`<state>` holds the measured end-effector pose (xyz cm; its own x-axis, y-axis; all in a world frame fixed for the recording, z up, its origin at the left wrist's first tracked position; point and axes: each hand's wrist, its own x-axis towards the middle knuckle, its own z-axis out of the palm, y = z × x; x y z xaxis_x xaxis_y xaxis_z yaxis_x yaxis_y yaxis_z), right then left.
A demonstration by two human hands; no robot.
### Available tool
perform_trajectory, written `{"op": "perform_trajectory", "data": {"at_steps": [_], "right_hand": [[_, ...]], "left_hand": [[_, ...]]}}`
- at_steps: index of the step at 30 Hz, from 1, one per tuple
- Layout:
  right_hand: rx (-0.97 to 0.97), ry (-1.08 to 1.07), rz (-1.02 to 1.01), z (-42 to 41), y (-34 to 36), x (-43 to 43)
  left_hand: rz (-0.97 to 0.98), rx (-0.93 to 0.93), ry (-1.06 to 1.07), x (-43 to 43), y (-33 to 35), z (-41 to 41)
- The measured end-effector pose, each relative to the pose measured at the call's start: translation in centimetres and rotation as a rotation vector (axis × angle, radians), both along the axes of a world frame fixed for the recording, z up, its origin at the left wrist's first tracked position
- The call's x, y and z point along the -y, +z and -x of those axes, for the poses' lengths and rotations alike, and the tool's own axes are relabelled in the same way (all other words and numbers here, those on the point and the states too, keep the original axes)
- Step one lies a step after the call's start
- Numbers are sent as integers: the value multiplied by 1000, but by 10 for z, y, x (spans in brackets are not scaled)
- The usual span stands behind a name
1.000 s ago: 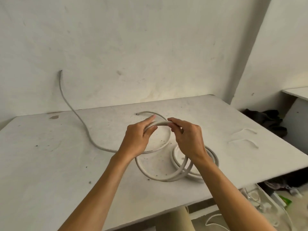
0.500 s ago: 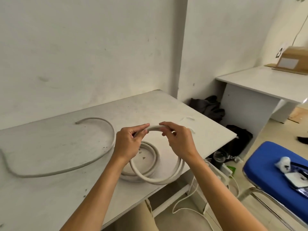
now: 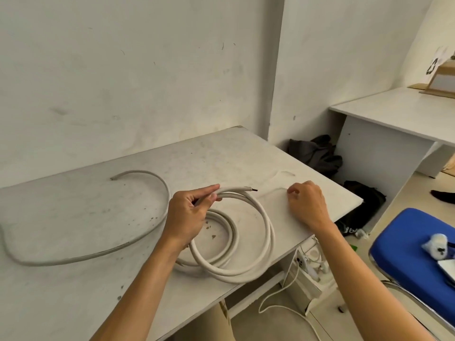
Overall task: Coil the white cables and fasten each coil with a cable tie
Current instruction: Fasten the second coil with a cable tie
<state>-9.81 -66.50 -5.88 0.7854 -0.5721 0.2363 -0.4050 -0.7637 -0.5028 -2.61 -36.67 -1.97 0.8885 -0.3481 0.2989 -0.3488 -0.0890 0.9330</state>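
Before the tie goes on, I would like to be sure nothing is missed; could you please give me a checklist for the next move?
1. Coil loops gathered in left hand: ok.
2. Cable end lying along the loops: ok, though it pokes past the grip.
3. Cable tie pinched by right hand: cannot tell; the fingers curl at its end.
4. Spare cable tie on table: ok.
5. Long grey cable coiled: not ok.
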Motion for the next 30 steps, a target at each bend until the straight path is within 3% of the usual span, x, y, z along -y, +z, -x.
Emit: {"op": "perform_trajectory", "data": {"at_steps": [6, 10, 13, 19, 25, 30], "right_hand": [[148, 43, -27, -6, 18, -15], [307, 133, -388, -8, 53, -53], [378, 354, -707, -8, 81, -93], [465, 712, -763, -13, 118, -196], [333, 1052, -857, -18, 111, -306], [75, 1239, -929, -26, 90, -368]], "left_hand": [[64, 0, -12, -37, 8, -2], [89, 20, 29, -79, 12, -4], [113, -10, 81, -114, 16, -2], [96, -10, 235, -195, 17, 4], [152, -142, 427, -273, -6, 14], [129, -174, 557, -306, -24, 20]]}}
